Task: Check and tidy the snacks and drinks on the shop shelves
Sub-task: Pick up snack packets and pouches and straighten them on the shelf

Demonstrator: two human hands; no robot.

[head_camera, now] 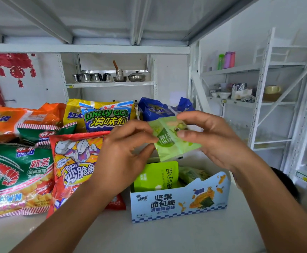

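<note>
a small light green snack packet (pixel 174 141) is up in the air, just above the open blue box (pixel 178 203). both hands hold it. the left hand (pixel 123 156) pinches its left edge with curled fingers and thumb. the right hand (pixel 216 139) pinches its right side, with a finger on the top edge and the thumb on the front. the packet is tilted a bit.

the blue box sits on the white shelf (pixel 149 236). inside it stands a bright green pouch (pixel 157 177), and more green packets lie behind that one.

to the left of the box is a red snack bag (pixel 76 161) with a cartoon hero on it. the left arm covers part of it. next to that is a green prawn stick bag (pixel 21 172). behind them are an orange bag (pixel 12 121), a yellow and blue bag (pixel 107 116) and a dark blue bag (pixel 154 108).

far at the back, a shelf holds metal pots (pixel 136 76). a red paper decoration (pixel 14 66) hangs on the wall at the left. on a rack at the right stand colourful bottles (pixel 226 60).
</note>
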